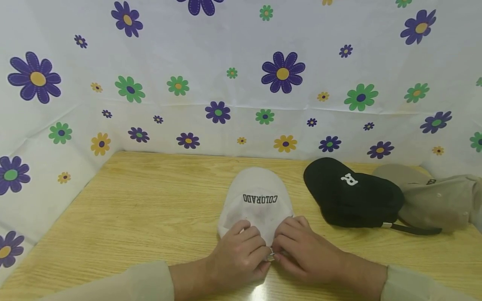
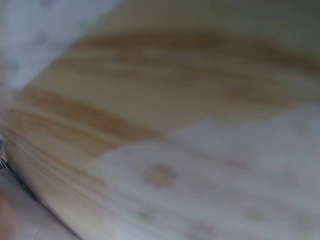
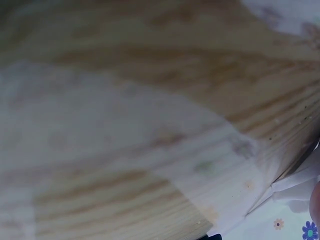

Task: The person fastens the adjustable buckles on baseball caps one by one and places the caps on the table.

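Observation:
A pale cap lettered COLORADO lies on the wooden table, its brim toward the back and the lettering upside down from here. At its near end, both hands meet over a small metal buckle on the back strap. My left hand pinches the strap on the buckle's left side, its fingers curled over the cap's edge. From the right, my right hand pinches the strap close by the buckle. The fingers hide most of the strap. In the right wrist view, a bit of pale fabric shows beside a fingertip at the edge.
To the right lies a black cap with a white letter R, its loose strap trailing on the wooden table. Partly behind it is a tan cap. A flower-patterned white cloth hangs behind the table and along its left side.

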Action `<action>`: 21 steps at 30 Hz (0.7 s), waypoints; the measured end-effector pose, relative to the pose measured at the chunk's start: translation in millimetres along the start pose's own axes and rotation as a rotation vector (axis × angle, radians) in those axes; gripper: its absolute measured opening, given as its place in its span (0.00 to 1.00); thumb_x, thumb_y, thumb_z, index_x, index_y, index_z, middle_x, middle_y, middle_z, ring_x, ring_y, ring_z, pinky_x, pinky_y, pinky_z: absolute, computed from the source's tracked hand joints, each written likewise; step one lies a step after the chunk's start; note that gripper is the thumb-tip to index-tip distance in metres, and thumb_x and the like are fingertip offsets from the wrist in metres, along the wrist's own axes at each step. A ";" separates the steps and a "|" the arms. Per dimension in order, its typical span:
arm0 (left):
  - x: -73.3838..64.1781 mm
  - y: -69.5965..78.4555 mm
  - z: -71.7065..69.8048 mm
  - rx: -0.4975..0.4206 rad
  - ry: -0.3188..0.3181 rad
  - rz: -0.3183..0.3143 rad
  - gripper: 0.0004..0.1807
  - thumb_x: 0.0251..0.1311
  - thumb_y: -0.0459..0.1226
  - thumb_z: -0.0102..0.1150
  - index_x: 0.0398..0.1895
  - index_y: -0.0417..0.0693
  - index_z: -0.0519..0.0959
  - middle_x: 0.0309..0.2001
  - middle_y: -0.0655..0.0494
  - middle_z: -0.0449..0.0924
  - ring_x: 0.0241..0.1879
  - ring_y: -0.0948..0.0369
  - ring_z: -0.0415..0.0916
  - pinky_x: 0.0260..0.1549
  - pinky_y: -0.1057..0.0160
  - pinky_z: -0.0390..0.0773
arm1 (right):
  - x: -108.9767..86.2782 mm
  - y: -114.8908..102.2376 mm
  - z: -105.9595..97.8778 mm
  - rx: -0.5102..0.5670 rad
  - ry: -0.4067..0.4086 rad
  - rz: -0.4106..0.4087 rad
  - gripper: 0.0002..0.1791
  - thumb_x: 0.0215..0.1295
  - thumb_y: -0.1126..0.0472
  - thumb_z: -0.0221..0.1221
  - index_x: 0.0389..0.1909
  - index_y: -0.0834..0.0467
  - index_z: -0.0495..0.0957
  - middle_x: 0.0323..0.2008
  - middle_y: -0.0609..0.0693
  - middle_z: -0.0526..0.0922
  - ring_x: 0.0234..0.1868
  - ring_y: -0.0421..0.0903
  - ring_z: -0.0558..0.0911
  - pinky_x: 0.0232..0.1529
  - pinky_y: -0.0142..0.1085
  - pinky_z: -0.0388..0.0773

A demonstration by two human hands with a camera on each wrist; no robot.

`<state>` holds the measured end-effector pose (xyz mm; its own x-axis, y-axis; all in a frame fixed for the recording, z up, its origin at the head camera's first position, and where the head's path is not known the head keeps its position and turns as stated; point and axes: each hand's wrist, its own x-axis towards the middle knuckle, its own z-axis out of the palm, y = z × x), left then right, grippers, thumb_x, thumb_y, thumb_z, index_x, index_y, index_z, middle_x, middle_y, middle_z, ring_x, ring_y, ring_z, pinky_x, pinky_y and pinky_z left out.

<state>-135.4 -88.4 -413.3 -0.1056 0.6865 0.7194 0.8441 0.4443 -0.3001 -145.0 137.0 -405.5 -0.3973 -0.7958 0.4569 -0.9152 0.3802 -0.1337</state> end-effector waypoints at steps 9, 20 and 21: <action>-1.4 1.4 -1.4 0.002 -0.106 -0.071 0.05 0.45 0.42 0.66 0.26 0.53 0.82 0.27 0.64 0.77 0.31 0.63 0.73 0.43 0.62 0.71 | -0.6 -1.3 -1.5 -0.056 -0.014 0.071 0.02 0.66 0.54 0.60 0.36 0.45 0.76 0.38 0.35 0.73 0.44 0.36 0.70 0.50 0.33 0.62; -5.7 -11.2 -14.9 -0.110 -0.099 -0.140 0.04 0.54 0.36 0.60 0.26 0.51 0.84 0.28 0.63 0.80 0.32 0.62 0.74 0.40 0.64 0.73 | -11.1 5.1 -15.1 -0.121 0.029 0.158 0.04 0.65 0.56 0.61 0.39 0.47 0.81 0.41 0.36 0.79 0.47 0.37 0.75 0.54 0.36 0.64; -7.2 -14.8 -19.1 -0.116 -0.101 -0.158 0.05 0.55 0.36 0.59 0.27 0.51 0.84 0.28 0.63 0.80 0.32 0.62 0.75 0.40 0.64 0.73 | -13.2 8.1 -19.5 -0.124 0.038 0.165 0.04 0.64 0.57 0.61 0.39 0.47 0.81 0.41 0.36 0.79 0.47 0.37 0.76 0.54 0.36 0.64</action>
